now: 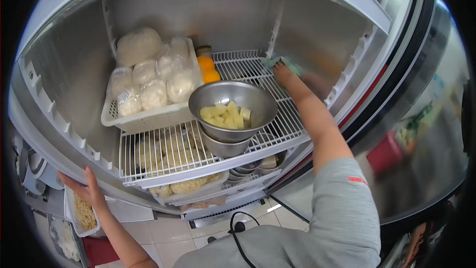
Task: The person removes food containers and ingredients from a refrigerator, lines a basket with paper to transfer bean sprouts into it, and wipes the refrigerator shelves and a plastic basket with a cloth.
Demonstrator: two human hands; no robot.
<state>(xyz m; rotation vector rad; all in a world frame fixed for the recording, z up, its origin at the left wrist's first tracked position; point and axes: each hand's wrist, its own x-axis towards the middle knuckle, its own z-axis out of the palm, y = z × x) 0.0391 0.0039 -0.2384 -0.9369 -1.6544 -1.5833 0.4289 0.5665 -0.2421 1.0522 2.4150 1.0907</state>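
Deep inside the fridge, my right hand [284, 73] presses a pale green cloth [293, 65] against the back right of the wire shelf [163, 156], by the side wall. My left hand [88, 191] is at the outer left edge of the fridge, fingers spread, holding nothing; whether it touches the frame I cannot tell. Left of my right arm, a steel bowl [265, 103] with pale yellow chunks [225, 115] rests on another metal bowl [225, 146]. A white basket [148, 121] of bagged, whitish round bundles [153, 94] fills the shelf's left side.
Orange round items [208, 69] and a small jar [203, 50] sit behind the bowls. Lower shelves hold a tray of yellowish food [193, 186] and more bowls [245, 167]. The glass door [421, 134] stands open on the right. A basket of noodle-like strands [85, 213] is below my left hand.
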